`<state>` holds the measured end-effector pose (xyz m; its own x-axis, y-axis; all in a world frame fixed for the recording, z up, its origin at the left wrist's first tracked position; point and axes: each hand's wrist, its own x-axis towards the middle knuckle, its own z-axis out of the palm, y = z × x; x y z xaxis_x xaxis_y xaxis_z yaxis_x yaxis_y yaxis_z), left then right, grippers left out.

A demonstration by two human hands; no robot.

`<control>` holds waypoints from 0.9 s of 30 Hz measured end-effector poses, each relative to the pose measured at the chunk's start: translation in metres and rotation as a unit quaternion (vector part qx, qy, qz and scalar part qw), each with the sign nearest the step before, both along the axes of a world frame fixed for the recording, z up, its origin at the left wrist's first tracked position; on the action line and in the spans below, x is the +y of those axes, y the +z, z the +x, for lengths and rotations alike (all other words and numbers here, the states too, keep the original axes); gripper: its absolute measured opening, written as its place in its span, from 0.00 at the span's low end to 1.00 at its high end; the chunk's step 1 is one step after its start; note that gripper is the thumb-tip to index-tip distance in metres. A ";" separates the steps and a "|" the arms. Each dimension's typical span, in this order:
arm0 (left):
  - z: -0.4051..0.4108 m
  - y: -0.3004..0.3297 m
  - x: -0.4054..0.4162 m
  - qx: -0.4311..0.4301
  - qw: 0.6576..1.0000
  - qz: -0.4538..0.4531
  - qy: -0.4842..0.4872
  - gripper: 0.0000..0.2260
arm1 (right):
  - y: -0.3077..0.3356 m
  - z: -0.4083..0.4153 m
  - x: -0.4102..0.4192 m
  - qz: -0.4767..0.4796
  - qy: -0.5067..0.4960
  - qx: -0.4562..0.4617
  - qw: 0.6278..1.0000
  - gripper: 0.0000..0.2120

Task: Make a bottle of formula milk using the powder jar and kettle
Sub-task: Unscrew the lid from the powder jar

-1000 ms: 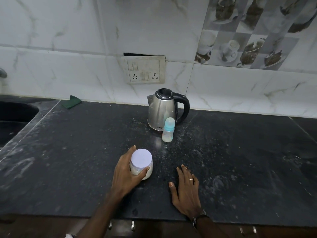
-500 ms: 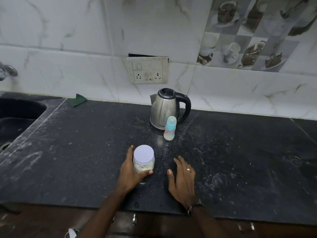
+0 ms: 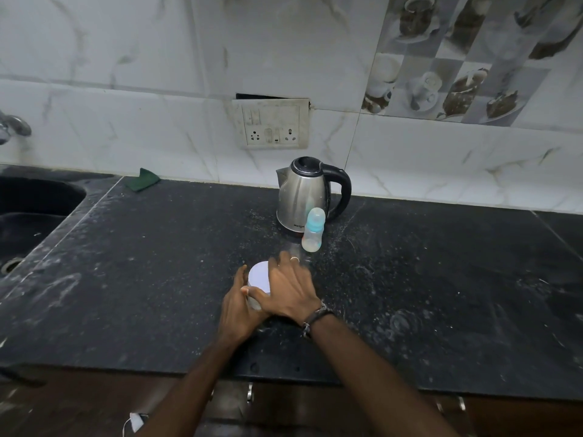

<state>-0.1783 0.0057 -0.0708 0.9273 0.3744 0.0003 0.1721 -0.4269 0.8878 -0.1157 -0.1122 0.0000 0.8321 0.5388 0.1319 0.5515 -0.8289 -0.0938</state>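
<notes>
The powder jar [image 3: 258, 277], clear with a white lid, stands on the black counter [image 3: 157, 279] near the front middle. My left hand [image 3: 238, 305] grips the jar's body from the left. My right hand [image 3: 290, 288] lies over the white lid, fingers wrapped round its right side. Behind them stands a small baby bottle [image 3: 313, 230] with a pale blue collar and clear cap. Just behind the bottle sits a steel kettle [image 3: 303, 193] with a black lid and handle, handle pointing right.
A black sink [image 3: 28, 216] is set into the counter at far left, with a tap [image 3: 12, 127] above it. A green cloth [image 3: 142, 179] lies by the wall. A socket plate [image 3: 271, 124] is on the tiled wall above the kettle.
My right hand has lifted off the counter and moved left onto the jar's lid. My left hand keeps its hold on the jar.
</notes>
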 end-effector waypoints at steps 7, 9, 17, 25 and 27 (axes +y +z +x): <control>0.005 -0.003 0.002 -0.006 1.000 -0.013 0.021 0.68 | 0.016 0.009 0.014 -0.036 0.003 0.035 0.999 0.31; 0.006 -0.005 0.002 -0.013 1.000 -0.018 0.018 0.67 | 0.020 0.013 0.018 -0.040 0.017 0.053 0.998 0.29; 0.012 -0.011 0.002 -0.018 0.999 -0.018 0.026 0.63 | 0.026 0.021 0.021 -0.034 0.040 0.077 0.996 0.26; 0.016 -0.016 0.003 -0.006 0.999 -0.007 0.036 0.60 | 0.031 0.028 0.021 -0.047 0.077 0.097 0.991 0.26; 0.015 -0.017 0.002 -0.003 0.999 -0.007 0.041 0.59 | 0.031 0.029 0.022 -0.053 0.085 0.103 0.990 0.26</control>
<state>-0.1631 0.0081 -0.0876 0.8938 0.4484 -0.0003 0.2008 -0.3996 0.8944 -0.0871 -0.0907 0.0309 0.7322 0.6744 -0.0954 0.6614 -0.7375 -0.1367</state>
